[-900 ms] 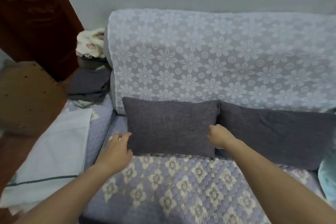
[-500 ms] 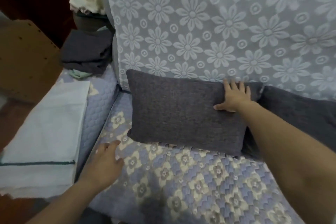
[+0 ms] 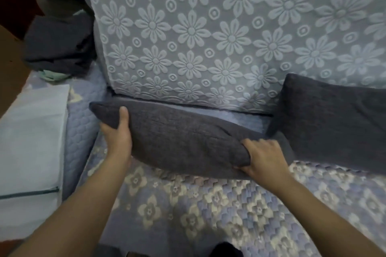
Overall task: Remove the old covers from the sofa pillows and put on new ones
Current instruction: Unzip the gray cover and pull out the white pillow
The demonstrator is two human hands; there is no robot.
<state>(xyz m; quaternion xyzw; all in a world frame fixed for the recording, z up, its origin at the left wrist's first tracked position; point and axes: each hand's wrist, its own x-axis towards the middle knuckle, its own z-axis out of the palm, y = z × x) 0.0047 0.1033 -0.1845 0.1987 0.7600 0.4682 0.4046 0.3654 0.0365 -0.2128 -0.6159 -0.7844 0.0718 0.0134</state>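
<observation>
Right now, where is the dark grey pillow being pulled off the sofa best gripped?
By its two short ends, from the front: the pillow lies long and tipped flat, left hand and right hand pinching opposite ends.

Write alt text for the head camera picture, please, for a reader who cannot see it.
Two bare hands grip a dark grey pillow tipped forward from the sofa back: the left hand holds its left end and the right hand its right end. A second grey pillow leans against the flowered sofa cover on the right, and folded white cloth lies on the left.
</observation>
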